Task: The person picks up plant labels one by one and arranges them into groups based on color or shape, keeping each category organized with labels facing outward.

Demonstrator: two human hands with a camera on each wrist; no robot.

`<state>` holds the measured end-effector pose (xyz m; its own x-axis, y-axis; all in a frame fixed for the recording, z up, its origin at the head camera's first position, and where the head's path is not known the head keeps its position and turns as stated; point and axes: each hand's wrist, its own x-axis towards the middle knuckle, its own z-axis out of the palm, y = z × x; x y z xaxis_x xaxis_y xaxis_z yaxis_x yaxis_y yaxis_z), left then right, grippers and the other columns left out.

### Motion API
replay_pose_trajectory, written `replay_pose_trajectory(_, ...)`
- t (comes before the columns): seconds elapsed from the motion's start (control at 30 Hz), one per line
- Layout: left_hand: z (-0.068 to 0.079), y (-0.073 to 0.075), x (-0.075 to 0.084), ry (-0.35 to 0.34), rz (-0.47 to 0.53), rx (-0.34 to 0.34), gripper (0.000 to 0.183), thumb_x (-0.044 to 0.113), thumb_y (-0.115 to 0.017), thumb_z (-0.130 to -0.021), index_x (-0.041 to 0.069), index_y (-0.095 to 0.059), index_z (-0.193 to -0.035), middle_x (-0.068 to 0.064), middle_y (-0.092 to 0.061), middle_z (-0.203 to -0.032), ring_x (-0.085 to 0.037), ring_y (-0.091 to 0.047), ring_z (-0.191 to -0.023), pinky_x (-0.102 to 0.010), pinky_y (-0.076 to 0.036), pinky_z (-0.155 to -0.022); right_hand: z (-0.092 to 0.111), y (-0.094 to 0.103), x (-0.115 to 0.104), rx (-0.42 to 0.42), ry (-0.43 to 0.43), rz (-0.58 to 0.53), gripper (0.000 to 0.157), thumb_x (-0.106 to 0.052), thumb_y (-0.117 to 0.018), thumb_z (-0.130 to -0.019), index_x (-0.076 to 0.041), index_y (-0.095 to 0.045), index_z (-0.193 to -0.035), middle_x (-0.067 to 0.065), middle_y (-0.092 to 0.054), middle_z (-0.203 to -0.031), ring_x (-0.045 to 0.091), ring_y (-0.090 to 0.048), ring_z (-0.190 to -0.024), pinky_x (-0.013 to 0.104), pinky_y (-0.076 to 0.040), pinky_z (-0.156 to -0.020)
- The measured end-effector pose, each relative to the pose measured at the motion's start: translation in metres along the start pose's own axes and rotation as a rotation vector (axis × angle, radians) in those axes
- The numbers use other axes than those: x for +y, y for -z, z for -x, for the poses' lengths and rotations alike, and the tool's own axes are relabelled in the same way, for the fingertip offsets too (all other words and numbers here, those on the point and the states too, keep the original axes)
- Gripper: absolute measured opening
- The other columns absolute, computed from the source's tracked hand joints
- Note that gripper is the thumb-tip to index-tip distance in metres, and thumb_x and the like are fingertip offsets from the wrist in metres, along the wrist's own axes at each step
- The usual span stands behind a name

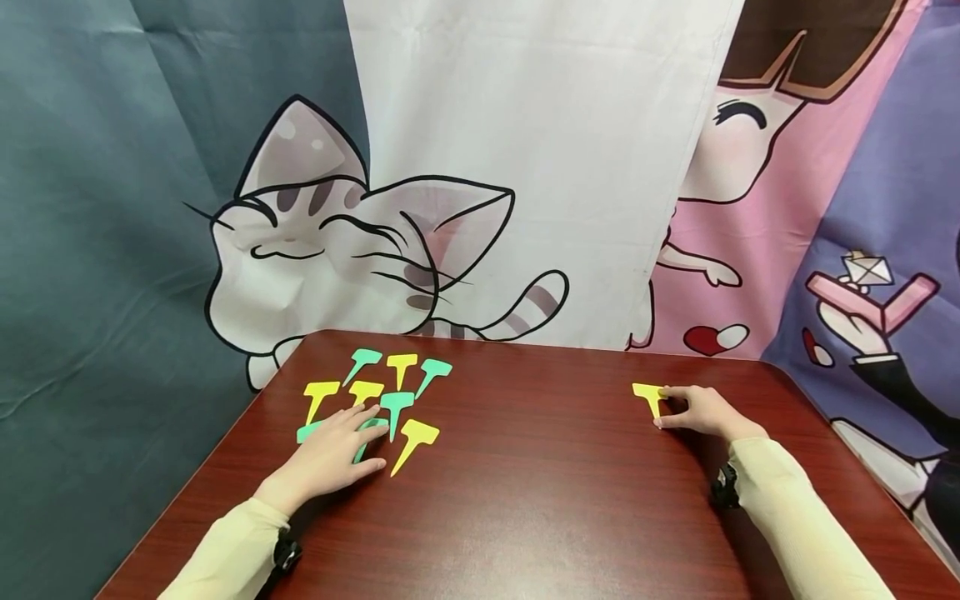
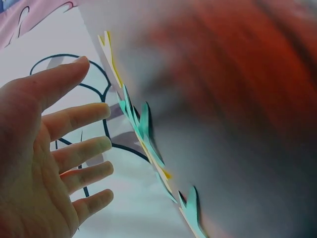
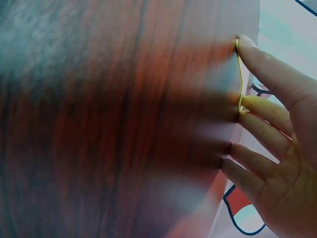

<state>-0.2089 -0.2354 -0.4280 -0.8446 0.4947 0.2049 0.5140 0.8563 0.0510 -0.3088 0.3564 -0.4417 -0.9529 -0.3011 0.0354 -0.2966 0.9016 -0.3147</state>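
Note:
At the table's right, my right hand (image 1: pixel 705 411) holds a yellow T-shaped plant label (image 1: pixel 648 392) close on the tabletop, thumb at its pointed tip and fingertips at its head. The right wrist view shows that label (image 3: pixel 240 74) edge-on between thumb and fingers. My left hand (image 1: pixel 330 450), fingers spread and nothing in them, hovers over a group of green and yellow plant labels at the left and partly hides several. Near its thumb lies a yellow label (image 1: pixel 418 433); just beyond its fingertips is a green label (image 1: pixel 397 404). The left wrist view shows the open palm (image 2: pixel 54 144) beside the labels.
The dark red-brown wooden table (image 1: pixel 525 475) has a printed cloth backdrop (image 1: pixel 540 167) hanging behind it. At the far left of the tabletop lie more labels, among them a green one (image 1: pixel 366 357), a yellow one (image 1: pixel 402 362) and another green one (image 1: pixel 435 368).

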Motion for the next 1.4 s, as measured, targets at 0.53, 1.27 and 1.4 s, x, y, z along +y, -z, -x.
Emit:
replay_pose_trajectory(0.53, -0.022, -0.006, 0.015, -0.038, -0.007, -0.019, 0.042, 0.038, -0.069, -0.083, 0.009, -0.069, -0.114, -0.020, -0.051, -0.137, -0.042, -0.041, -0.131, -0.054, -0.034, -0.107, 0.000, 0.000, 0.000, 0.027, 0.023, 0.026, 0.072, -0.048, -0.079, -0.069, 0.001, -0.063, -0.119, 0.026, -0.065, -0.112, 0.042, -0.059, -0.105, 0.056, -0.046, -0.089)
replay_pose_trajectory(1.27, -0.039, -0.010, 0.027, -0.007, 0.024, -0.075, 0.033, 0.037, -0.077, -0.076, 0.007, -0.067, -0.083, -0.022, -0.046, -0.140, -0.043, -0.034, -0.136, -0.053, -0.029, -0.111, 0.001, -0.001, 0.003, 0.007, 0.011, 0.021, 0.074, -0.049, -0.077, -0.071, 0.002, -0.061, -0.122, 0.029, -0.062, -0.115, 0.044, -0.058, -0.107, 0.057, -0.046, -0.089)
replay_pose_trajectory(1.4, -0.045, -0.012, 0.029, 0.041, 0.018, -0.108, 0.031, 0.037, -0.078, -0.075, 0.010, -0.063, -0.075, -0.021, -0.041, -0.145, -0.041, -0.028, -0.139, -0.051, -0.028, -0.112, 0.002, -0.001, 0.001, 0.005, 0.014, 0.021, 0.073, -0.048, -0.078, -0.071, 0.002, -0.061, -0.122, 0.029, -0.062, -0.114, 0.044, -0.058, -0.106, 0.057, -0.046, -0.089)
